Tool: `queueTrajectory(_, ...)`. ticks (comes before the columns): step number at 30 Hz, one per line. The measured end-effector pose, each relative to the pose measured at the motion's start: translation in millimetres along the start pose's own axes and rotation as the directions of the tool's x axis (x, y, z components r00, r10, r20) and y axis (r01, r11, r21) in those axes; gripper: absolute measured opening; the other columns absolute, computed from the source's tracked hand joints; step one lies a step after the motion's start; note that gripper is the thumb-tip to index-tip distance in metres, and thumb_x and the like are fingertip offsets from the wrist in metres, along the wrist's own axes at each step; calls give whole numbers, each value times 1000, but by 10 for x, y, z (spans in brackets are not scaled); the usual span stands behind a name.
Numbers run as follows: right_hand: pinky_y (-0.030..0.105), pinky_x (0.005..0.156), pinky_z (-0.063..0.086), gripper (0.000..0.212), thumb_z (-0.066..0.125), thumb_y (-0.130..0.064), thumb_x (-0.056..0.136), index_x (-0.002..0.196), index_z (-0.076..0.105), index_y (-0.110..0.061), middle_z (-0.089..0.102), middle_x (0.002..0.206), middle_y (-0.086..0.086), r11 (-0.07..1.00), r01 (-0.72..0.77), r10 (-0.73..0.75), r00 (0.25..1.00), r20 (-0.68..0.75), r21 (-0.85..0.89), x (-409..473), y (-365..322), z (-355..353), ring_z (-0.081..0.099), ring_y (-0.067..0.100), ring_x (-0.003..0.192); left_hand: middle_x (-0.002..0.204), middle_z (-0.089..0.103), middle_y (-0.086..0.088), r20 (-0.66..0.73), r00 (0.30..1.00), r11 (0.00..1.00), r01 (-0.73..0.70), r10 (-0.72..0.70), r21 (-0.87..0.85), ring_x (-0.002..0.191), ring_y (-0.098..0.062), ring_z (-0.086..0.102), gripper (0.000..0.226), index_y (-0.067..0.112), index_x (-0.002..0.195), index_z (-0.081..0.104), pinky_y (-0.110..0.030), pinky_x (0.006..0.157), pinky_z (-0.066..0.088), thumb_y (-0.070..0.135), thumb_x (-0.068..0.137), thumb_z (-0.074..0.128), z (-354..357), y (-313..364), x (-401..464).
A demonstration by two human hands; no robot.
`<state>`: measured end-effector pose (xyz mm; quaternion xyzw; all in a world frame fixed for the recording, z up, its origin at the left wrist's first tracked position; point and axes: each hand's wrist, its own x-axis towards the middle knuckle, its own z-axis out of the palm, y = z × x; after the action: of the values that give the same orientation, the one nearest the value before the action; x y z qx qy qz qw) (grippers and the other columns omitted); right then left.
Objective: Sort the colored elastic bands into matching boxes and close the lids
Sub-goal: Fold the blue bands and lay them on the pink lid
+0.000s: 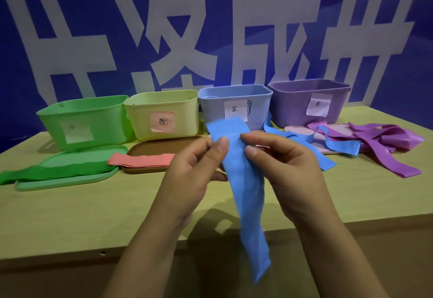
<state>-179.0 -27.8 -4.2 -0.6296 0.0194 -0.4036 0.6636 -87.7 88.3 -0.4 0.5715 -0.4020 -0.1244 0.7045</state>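
Both hands, left hand [187, 171] & right hand [281, 168], pinch blue band [243, 180] over bench front edge; limp tail may miss blue box [234, 110], snag rim.

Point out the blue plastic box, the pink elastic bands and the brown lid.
blue plastic box [215, 107], head view, front wall.
pink elastic bands [143, 159], head view, stack middle.
brown lid [164, 147], head view, bare top.

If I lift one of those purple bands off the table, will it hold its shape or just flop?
Probably flop: the purple bands lie twisted and folded, and the held blue band hangs limp. Their glossy sheen suggests they may be somewhat slick.
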Motion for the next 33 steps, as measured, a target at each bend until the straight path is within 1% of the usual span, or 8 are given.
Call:
queueTrajectory(3, 15, 68, 49, 39, 61, 7, 83, 81, 76, -30, 69, 75, -10, 994, 64, -52, 990, 129, -91, -45, -27, 26, 62, 4, 74, 83, 72, 4, -87, 993, 997, -75, 75, 1, 79, -13, 67, 9, 30, 83, 73, -27, 66, 54, 31, 75, 69, 0, 64, 71)
queueTrajectory(6, 14, 71, 48, 40, 53, 2, 87, 83, 76, -30, 70, 86, -11, 983, 70, -25, 968, 251, -170, -59, -44, 35, 63, 3, 86, 79, 72, 8, -70, 984, 984, -160, 165, 76, 78, -8, 65, 19, 32, 83, 74, -23, 69, 53, 14, 82, 67, 5, 121, 100)
queueTrajectory(9, 12, 68, 48, 45, 49, 5, 90, 81, 74, -31, 70, 88, -15, 985, 7, 46, 954, 296, -174, -45, -75, 43, 63, -2, 85, 76, 72, 11, -68, 984, 985, -159, 163, 61, 77, -5, 66, 25, 27, 85, 70, -20, 68, 52, 3, 86, 60, 30, 156, 113)
queueTrajectory(15, 17, 77, 51, 37, 58, 1, 88, 81, 74, -32, 72, 97, -5, 974, -58, 134, 928, 348, -220, -117, 127, 116, 65, 10, 95, 74, 73, 10, -155, 983, 995, -89, 94, 37, 77, -9, 68, 21, 25, 87, 66, -33, 75, 57, 6, 89, 58, -34, 193, 212)
queueTrajectory(22, 15, 73, 49, 23, 72, -5, 80, 81, 71, -28, 72, 87, -12, 964, -121, 219, 868, 446, -239, -244, 422, 228, 66, 3, 86, 68, 71, 10, -266, 958, 994, -109, 111, 22, 68, -5, 67, 16, 20, 86, 64, -25, 66, 57, 6, 90, 58, -133, 303, 347)
queueTrajectory(28, 11, 61, 39, 33, 66, -4, 84, 74, 67, -35, 63, 81, -19, 940, -182, 309, 811, 496, -288, -349, 545, 228, 51, -2, 61, 66, 71, 12, -361, 920, 987, -134, 155, 84, 66, -5, 69, 12, 20, 93, 59, -24, 58, 57, 8, 91, 59, -291, 394, 492)
queueTrajectory(30, 11, 66, 41, 33, 59, -3, 90, 78, 68, -33, 65, 83, -20, 925, -203, 354, 771, 529, -323, -366, 516, 216, 57, -4, 71, 72, 72, 6, -401, 904, 989, -131, 146, 63, 68, -10, 70, 18, 21, 101, 55, -29, 59, 58, 6, 91, 58, -331, 415, 544)
queueTrajectory(33, 9, 70, 41, 31, 53, -3, 93, 89, 71, -28, 65, 87, -23, 881, -225, 447, 684, 577, -415, -398, 531, 204, 58, -8, 82, 83, 64, -13, -432, 885, 985, -147, 173, 92, 76, -24, 63, 36, 33, 112, 48, -49, 78, 55, 5, 91, 56, -409, 413, 613)
